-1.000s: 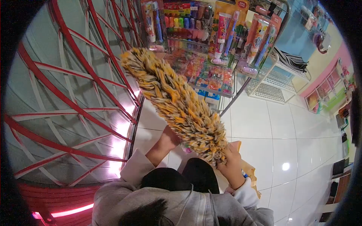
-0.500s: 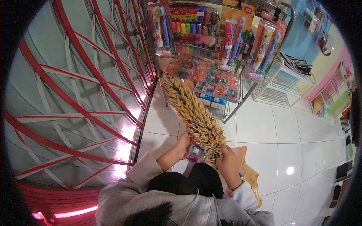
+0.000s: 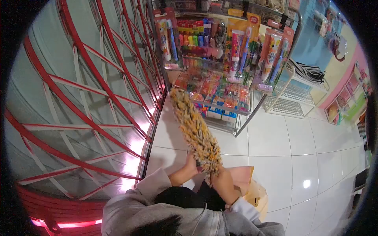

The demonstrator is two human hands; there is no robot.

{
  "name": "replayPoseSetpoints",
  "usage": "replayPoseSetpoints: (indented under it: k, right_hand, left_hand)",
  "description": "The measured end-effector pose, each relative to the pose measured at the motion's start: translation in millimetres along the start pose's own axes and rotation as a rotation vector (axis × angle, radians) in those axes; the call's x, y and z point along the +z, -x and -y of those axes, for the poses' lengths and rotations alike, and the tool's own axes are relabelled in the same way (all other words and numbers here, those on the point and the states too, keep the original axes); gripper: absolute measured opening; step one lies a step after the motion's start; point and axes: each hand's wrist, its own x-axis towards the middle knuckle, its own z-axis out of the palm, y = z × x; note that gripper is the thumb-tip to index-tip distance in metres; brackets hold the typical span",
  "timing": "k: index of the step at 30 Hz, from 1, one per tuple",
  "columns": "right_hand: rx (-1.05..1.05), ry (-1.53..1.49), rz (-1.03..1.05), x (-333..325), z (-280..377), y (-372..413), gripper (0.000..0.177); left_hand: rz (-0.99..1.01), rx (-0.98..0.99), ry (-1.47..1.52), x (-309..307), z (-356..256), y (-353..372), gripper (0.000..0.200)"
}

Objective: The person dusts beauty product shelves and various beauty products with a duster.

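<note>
Right hand [image 3: 223, 185] gripped a fluffy duster [image 3: 195, 129], centre of frame
Duster slanted up and left toward the display rack [image 3: 252, 115] at upper centre; right fingers were wrapped round its lower end, left hand [image 3: 190, 167] was just left of that end, partly hidden, couldn't tell its fingers' state or hold; red lattice gate [image 3: 80, 41] filled the left side
</note>
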Motion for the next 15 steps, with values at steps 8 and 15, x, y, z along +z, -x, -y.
replayPoseSetpoints:
  k: [8,15]
  right_hand:
    - [-0.051,0.014,0.024,0.5,-8.9,8.8,0.026]
    - [-0.053,0.082,-0.1,-8.8,-10.0,-16.9,0.025]
  left_hand:
    - [-0.027,0.002,-0.011,-39.8,-1.3,-5.8,0.06]
    - [-0.286,-0.242,-0.288,-8.8,-5.8,3.9,0.05]
